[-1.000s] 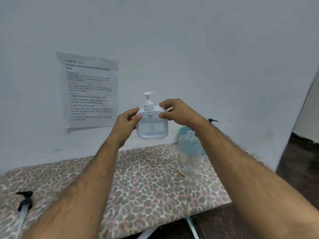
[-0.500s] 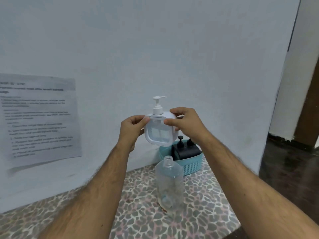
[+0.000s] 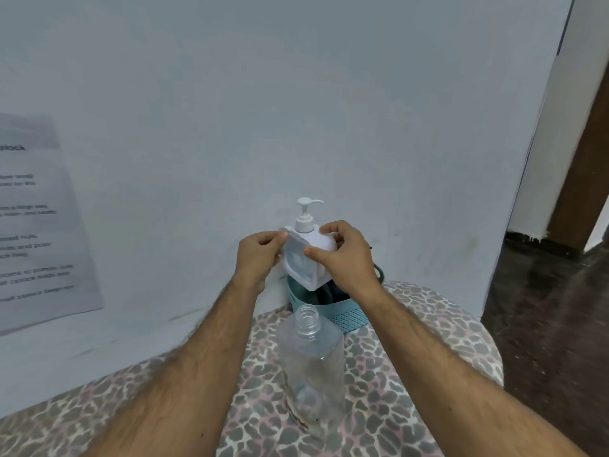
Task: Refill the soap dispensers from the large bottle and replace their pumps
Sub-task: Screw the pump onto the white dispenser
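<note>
Nearest, at 6 o'clock: clear large bottle (image 3: 311,371) standing upright on the leopard-print table cover (image 3: 421,364), cap off, neck open, looks almost empty. Probably light and tippy like that, smooth plastic, so best grabbed around the flat body, not the neck.

Just behind it toward 12: teal basket (image 3: 349,316) against the wall, something dark inside, can't tell what.

Right above the basket, held in the air: white square soap dispenser (image 3: 304,258) with its pump (image 3: 305,214) already on. Left hand (image 3: 258,260) pinching the left top corner, right hand (image 3: 346,258) wrapped round the right side, thumb across the front. Rigid shell, likely slick if soapy, heavier when full, so gripping the sides looks smart; lifting by the pump risks pulling it loose.

Out at 9 o'clock: printed sheet (image 3: 39,225) taped on the wall, blurry.
</note>
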A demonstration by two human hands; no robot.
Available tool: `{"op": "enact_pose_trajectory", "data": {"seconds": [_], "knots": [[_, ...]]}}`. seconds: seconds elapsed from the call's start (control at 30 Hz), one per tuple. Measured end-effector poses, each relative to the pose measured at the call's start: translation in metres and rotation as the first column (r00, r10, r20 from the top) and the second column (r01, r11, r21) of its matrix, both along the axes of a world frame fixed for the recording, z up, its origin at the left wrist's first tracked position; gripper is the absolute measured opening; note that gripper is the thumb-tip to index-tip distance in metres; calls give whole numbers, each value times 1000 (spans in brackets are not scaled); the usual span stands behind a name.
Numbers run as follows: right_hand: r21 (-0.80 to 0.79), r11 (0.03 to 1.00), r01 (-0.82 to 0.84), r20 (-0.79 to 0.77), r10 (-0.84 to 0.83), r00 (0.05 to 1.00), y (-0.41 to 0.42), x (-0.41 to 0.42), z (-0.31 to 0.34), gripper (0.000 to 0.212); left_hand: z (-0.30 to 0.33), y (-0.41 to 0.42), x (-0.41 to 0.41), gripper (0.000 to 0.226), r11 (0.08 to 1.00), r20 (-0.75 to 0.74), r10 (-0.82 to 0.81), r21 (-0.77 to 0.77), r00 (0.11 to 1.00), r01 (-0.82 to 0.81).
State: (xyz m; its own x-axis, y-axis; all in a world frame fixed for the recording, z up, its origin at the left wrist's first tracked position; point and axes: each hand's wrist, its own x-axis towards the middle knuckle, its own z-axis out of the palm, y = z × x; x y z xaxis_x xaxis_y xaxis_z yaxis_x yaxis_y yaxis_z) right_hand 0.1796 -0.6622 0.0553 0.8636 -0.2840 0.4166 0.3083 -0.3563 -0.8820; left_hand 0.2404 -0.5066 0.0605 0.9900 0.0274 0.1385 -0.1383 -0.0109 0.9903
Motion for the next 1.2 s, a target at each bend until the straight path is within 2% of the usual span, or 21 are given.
{"op": "enact_pose_trajectory", "data": {"seconds": [0.13, 0.23, 0.47, 0.6, 0.73, 0.9, 0.97, 1.1, 1.2], "knots": [[-27, 999, 25, -7, -25, 1000, 4, 6, -15, 44, -19, -1, 12, 21, 999, -14, -36, -7, 999, 35], [-29, 999, 46, -23, -46, 999, 7, 9, -26, 48, -27, -3, 18, 30, 999, -30, -40, 8, 999, 40], [-63, 997, 52, -73, -57, 996, 9, 11, -46, 51, -44, -9, 22, 32, 987, -67, -147, 54, 987, 150], [-89, 994, 68, -90, -76, 993, 13, 13, -54, 50, -50, -9, 21, 27, 978, -55, -165, 121, 985, 171], [-142, 987, 77, -127, -95, 987, 15, 15, -62, 48, -57, -8, 23, 46, 959, -53, -161, 228, 986, 169], [-205, 975, 85, -173, -121, 978, 15, 11, -64, 41, -56, -12, 22, 35, 882, -18, -159, 447, 987, 150], [-223, 971, 90, -180, -132, 975, 17, 9, -63, 40, -57, -12, 20, 40, 878, -17, -148, 458, 989, 139], [-266, 959, 97, -188, -151, 971, 20, 8, -63, 39, -60, -11, 18, 22, 865, 13, -178, 479, 984, 150], [-298, 949, 102, -195, -165, 967, 21, 8, -63, 40, -59, -12, 17, 21, 851, 27, -170, 508, 985, 134]]}}
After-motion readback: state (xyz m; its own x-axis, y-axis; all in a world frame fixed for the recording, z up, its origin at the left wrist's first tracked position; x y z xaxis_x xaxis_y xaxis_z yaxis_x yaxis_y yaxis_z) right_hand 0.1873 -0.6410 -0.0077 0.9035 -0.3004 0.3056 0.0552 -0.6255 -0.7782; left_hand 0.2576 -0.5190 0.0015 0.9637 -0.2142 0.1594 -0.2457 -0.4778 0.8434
